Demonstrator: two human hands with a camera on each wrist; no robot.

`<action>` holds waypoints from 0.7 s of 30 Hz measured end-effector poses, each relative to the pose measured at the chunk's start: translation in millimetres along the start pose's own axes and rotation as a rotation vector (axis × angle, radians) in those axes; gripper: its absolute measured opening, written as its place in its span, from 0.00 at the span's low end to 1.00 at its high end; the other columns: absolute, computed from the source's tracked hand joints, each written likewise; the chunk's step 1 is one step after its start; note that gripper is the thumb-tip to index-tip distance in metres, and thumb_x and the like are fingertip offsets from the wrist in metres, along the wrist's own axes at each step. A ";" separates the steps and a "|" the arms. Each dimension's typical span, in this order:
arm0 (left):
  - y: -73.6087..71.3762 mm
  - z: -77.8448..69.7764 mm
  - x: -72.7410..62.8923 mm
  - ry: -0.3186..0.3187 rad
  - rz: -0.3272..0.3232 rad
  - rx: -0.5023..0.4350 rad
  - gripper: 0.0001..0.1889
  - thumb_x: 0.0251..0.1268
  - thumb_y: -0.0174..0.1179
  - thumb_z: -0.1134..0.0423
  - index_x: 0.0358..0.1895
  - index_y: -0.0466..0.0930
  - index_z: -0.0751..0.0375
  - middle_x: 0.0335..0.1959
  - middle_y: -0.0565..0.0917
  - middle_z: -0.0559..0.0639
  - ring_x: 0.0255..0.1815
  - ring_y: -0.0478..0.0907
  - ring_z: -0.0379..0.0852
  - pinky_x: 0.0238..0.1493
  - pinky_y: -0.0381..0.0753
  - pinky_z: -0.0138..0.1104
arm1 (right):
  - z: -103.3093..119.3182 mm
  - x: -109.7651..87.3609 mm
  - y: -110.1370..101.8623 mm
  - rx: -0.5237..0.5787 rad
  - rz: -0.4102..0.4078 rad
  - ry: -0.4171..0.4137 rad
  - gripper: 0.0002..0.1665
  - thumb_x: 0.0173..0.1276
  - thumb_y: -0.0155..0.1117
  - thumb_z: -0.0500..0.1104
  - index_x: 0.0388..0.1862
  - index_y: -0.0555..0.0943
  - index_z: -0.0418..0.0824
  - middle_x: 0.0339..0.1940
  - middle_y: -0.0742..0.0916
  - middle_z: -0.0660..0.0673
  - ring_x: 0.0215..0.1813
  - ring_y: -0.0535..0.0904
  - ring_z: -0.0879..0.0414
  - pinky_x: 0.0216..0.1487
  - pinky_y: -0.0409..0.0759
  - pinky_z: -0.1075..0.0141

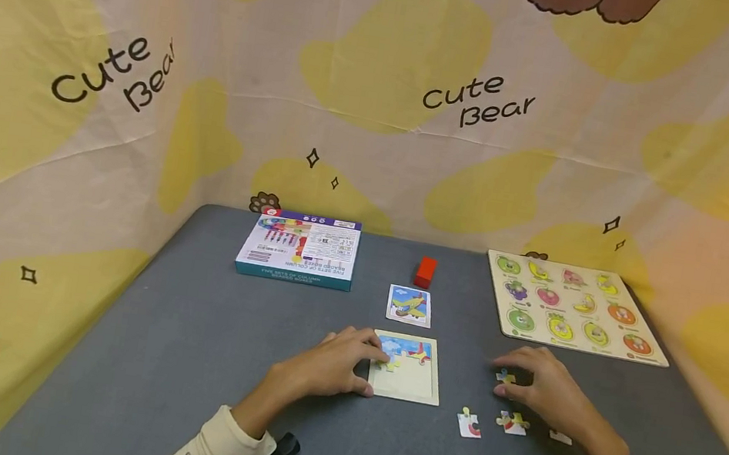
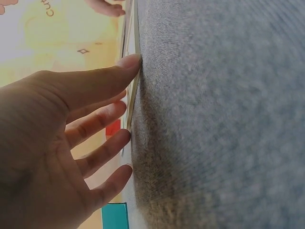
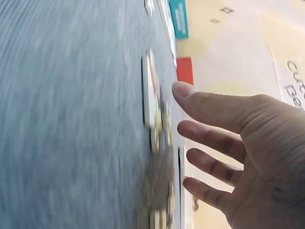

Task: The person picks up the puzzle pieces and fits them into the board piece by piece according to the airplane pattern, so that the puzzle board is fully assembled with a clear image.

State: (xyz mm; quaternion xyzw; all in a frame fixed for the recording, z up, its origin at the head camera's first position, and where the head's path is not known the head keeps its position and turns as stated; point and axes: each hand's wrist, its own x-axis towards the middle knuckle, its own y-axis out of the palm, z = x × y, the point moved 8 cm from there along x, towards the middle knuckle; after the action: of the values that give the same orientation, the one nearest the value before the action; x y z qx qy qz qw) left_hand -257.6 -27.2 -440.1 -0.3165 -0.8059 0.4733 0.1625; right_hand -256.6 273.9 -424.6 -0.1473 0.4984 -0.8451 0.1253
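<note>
A small wooden jigsaw tray (image 1: 408,387) lies mid-table, with blue-sky and red airplane pieces along its upper part. My left hand (image 1: 334,363) rests at the tray's left side. In the left wrist view its thumb (image 2: 128,62) touches the tray edge while the other fingers extend loosely. To the right, my right hand (image 1: 548,385) is just above a loose jigsaw piece (image 1: 505,376). The right wrist view shows its fingers apart and holding nothing. More jigsaw pieces lie nearby: one white and red (image 1: 469,423), one yellow and red (image 1: 513,423), and one partly hidden by the wrist (image 1: 560,437).
Behind the tray lies an airplane picture card (image 1: 409,306), with a red block (image 1: 425,272) beyond it. A boxed set (image 1: 297,249) is at the back left. A fruit puzzle board (image 1: 577,308) occupies the back right. Printed cloth (image 1: 362,142) encloses the table.
</note>
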 end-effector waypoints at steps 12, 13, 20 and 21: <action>4.0 6.1 1.2 -0.016 -0.004 -0.013 0.27 0.65 0.76 0.54 0.67 0.85 0.49 0.66 0.78 0.45 0.64 0.72 0.46 0.60 0.70 0.44 | -15.9 -8.9 -4.7 -0.055 0.028 -0.013 0.14 0.64 0.80 0.43 0.48 0.92 0.46 0.47 0.89 0.53 0.52 0.78 0.51 0.51 0.75 0.51; 4.1 6.2 1.2 -0.016 -0.004 -0.013 0.27 0.65 0.76 0.54 0.67 0.85 0.49 0.66 0.78 0.45 0.64 0.72 0.46 0.60 0.70 0.44 | -16.0 -9.2 -4.5 -0.054 0.030 -0.016 0.13 0.64 0.80 0.43 0.48 0.92 0.46 0.47 0.88 0.54 0.52 0.77 0.50 0.51 0.75 0.51; 3.4 5.0 2.2 -0.007 -0.005 -0.007 0.27 0.65 0.76 0.54 0.67 0.85 0.50 0.66 0.78 0.45 0.64 0.72 0.47 0.60 0.70 0.44 | -19.6 -9.8 -4.8 -0.059 0.036 -0.004 0.10 0.63 0.81 0.44 0.43 0.93 0.47 0.43 0.86 0.56 0.49 0.75 0.53 0.49 0.74 0.54; 3.3 4.8 2.3 -0.007 -0.005 -0.005 0.27 0.65 0.76 0.54 0.67 0.85 0.50 0.66 0.78 0.45 0.64 0.72 0.47 0.60 0.70 0.44 | -20.3 -9.7 -4.9 -0.056 0.036 -0.002 0.10 0.63 0.82 0.44 0.43 0.93 0.47 0.43 0.86 0.56 0.49 0.75 0.54 0.49 0.74 0.55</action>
State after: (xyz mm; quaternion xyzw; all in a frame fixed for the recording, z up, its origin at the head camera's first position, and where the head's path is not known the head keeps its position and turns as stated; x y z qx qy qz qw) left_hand -260.8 -27.7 -445.4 -0.3135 -0.8083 0.4719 0.1601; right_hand -255.5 296.0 -430.7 -0.1425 0.5242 -0.8283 0.1369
